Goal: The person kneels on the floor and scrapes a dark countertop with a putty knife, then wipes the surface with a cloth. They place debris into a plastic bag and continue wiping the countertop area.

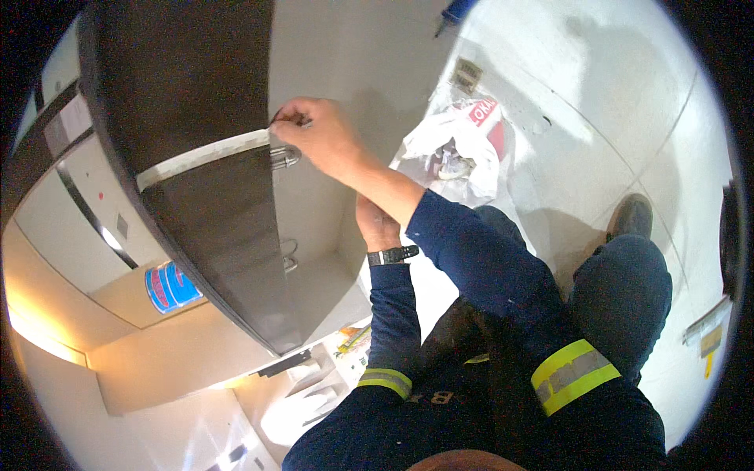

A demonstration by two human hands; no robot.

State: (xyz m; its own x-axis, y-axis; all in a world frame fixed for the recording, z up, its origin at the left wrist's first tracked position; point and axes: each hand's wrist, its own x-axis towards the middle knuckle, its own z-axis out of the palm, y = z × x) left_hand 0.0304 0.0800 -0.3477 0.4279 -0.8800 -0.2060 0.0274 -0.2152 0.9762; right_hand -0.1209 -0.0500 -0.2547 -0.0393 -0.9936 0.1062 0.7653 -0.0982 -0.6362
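Observation:
My right hand reaches to the edge of a dark brown cabinet panel, thumb and fingers pinched together. Their tips are at the end of a pale strip that runs across between two dark panels. Whatever small thing they pinch cannot be made out. Just below these fingers a bent metal handle sticks out from the grey-white face. Lower down and behind the right forearm is my left hand, with a dark watch on its wrist. The left fingers are hidden.
A white plastic bag with a red patch lies on the tiled floor. A second metal handle is lower on the cabinet. Beyond the cabinet stands a blue can. A blue tool is at the top; a flat-bladed tool lies far right.

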